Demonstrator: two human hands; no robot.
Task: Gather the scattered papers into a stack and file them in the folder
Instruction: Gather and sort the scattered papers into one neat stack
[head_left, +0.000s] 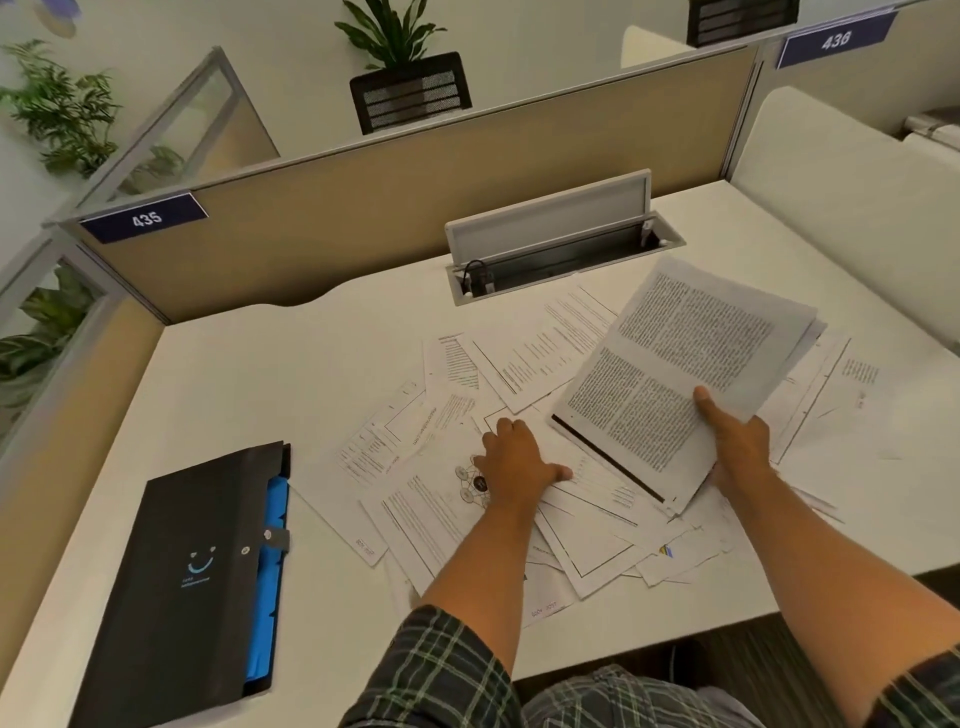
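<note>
On surface (234, 374): papers (452, 499) scattered loose, overlapping, right of centre.
Left hand (511, 460): palm down on the papers, fingers curled against a sheet (whether pinching it, cannot tell).
Right hand (737, 441): grips a stack (685, 374) at its near corner, thumb on top, fingers beneath; stack raised and tilted above the papers.
Folder (197, 571): black, flat at left, well apart from the papers, blue dividers showing along its right edge.
Behind: open cable tray (561, 244), partition (363, 208).
</note>
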